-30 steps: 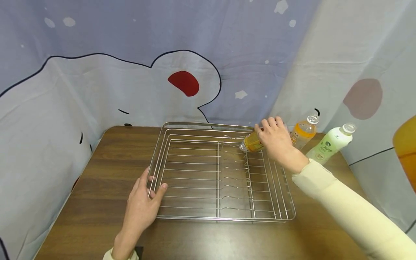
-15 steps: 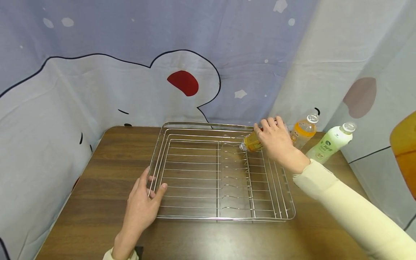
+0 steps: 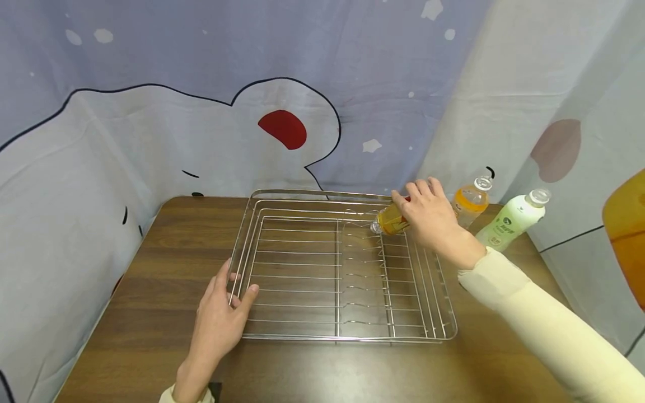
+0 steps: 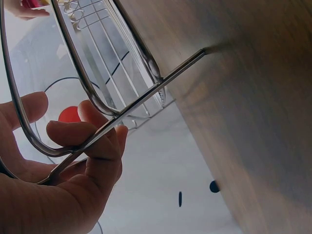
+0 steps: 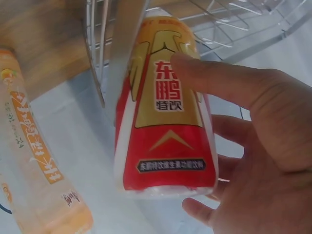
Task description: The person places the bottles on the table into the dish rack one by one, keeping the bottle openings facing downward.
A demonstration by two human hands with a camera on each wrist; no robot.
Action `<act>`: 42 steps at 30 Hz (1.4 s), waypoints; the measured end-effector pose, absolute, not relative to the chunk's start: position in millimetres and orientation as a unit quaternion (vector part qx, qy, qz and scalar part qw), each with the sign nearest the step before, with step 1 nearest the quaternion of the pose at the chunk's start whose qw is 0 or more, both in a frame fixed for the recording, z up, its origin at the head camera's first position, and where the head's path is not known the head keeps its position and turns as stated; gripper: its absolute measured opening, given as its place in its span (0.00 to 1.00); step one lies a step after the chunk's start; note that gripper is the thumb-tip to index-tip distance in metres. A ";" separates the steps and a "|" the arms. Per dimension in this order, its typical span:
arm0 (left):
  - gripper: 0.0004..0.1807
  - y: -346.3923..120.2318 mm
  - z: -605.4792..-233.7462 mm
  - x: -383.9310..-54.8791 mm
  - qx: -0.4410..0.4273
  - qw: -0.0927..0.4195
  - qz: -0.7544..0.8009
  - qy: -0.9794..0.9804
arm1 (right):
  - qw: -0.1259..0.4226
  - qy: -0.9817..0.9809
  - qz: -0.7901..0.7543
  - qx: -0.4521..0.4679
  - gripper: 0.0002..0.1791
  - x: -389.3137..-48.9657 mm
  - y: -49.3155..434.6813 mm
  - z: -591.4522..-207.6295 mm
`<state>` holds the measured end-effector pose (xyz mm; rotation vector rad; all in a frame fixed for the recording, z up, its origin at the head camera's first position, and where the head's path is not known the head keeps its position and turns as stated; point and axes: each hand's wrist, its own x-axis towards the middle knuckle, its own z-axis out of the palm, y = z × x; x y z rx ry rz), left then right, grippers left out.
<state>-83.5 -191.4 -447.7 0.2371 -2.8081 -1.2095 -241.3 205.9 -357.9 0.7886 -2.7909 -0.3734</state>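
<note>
A metal wire basket (image 3: 336,340) with raised sides stands on the table. My left hand (image 3: 220,313) holds its left side; in the left wrist view the fingers (image 4: 105,153) curl round the wires. At the basket's back right corner my right hand (image 3: 428,215) grips a red and gold drink bottle (image 3: 393,219). The bottle lies tilted over the rim, its clear neck pointing left into the basket. In the right wrist view the thumb lies on the bottle's label (image 5: 168,92), the other fingers partly hidden behind it.
Right of the basket stand a clear bottle with an orange label (image 3: 471,200) and a pale green bottle (image 3: 514,221). A patterned curtain (image 3: 151,140) hangs behind the wooden table (image 3: 151,336). An orange shape (image 3: 627,232) shows at the right edge.
My right wrist has shifted very slightly to the right, and a bit more red on the bottle shows. The left hand and the basket stay in place.
</note>
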 end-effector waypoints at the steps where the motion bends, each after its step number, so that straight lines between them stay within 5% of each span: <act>1: 0.46 -191.4 -447.8 -83.6 0.077 0.037 -0.394 -0.915 | 0.109 -0.950 -0.118 0.268 0.43 -240.2 206.3 -356.4; 13: 0.47 -192.7 -447.7 -84.2 0.076 0.027 -0.396 -0.915 | 0.145 -0.958 -0.032 0.246 0.48 -227.4 216.0 -344.1; 29: 0.48 -192.0 -447.8 -85.7 0.073 0.024 -0.397 -0.915 | 0.304 -0.913 0.219 0.163 0.39 -200.6 245.7 -361.3; 42: 0.48 -192.5 -447.8 -83.6 0.079 0.009 -0.400 -0.913 | 0.369 -0.864 0.330 0.095 0.35 -183.6 252.7 -379.6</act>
